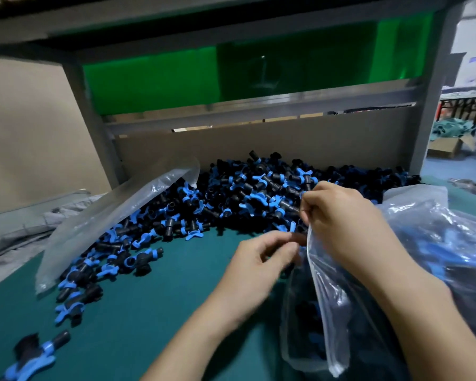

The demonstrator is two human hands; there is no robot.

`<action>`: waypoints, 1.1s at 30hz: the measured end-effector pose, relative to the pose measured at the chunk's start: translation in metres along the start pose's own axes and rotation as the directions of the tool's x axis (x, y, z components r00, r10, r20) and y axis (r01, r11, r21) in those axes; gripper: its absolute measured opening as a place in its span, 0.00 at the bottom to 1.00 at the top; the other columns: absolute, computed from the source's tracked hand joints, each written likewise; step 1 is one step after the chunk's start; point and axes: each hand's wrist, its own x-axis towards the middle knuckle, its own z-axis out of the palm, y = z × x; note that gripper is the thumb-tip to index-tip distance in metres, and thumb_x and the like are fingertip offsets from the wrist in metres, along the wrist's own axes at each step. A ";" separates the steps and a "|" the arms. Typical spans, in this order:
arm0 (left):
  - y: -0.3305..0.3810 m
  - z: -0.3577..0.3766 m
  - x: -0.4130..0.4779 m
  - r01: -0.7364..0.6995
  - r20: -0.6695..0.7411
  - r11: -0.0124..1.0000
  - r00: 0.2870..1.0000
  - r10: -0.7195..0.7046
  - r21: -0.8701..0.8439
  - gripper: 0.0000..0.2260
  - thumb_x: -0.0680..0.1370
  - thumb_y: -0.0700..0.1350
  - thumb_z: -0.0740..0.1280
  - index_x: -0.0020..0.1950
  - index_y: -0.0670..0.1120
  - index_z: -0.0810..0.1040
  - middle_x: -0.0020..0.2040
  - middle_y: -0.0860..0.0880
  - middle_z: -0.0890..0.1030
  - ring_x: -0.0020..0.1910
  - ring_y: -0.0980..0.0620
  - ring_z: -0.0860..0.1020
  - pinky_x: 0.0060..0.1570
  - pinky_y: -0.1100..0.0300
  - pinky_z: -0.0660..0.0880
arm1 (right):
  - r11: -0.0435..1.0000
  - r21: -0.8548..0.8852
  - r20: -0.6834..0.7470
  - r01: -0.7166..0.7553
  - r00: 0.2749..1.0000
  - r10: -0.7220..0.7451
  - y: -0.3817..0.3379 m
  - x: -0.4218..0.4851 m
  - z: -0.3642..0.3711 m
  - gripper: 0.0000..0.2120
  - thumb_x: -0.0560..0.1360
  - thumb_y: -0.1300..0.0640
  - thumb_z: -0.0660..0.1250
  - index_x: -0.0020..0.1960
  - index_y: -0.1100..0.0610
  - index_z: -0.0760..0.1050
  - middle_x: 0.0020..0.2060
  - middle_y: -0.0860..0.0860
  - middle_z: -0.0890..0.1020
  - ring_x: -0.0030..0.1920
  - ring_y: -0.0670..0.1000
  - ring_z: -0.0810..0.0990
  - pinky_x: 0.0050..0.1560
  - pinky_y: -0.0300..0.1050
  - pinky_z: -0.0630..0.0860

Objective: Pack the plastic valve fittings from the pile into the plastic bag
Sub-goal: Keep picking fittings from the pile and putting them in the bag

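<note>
While the right hand pinches the plastic bag by its rim, the left hand grips a fitting at the mouth. The pile sits behind, an empty bag sprawled across it.

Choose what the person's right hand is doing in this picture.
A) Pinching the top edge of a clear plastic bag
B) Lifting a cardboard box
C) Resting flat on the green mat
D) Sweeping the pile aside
A: the right hand pinches the upper edge of the plastic bag, holding its mouth up while the left hand brings a valve fitting to the opening.
</note>
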 end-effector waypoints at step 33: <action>-0.097 -0.135 -0.046 0.348 -0.351 0.510 0.932 -0.095 0.787 0.16 0.85 0.49 0.52 0.72 0.53 0.67 0.64 0.55 0.72 0.64 0.55 0.68 0.63 0.56 0.68 | 0.998 -0.068 0.090 0.003 0.996 0.004 0.010 -0.002 0.015 0.14 0.72 0.63 0.56 0.32 0.47 0.68 0.40 0.44 0.74 0.43 0.51 0.73 0.36 0.44 0.60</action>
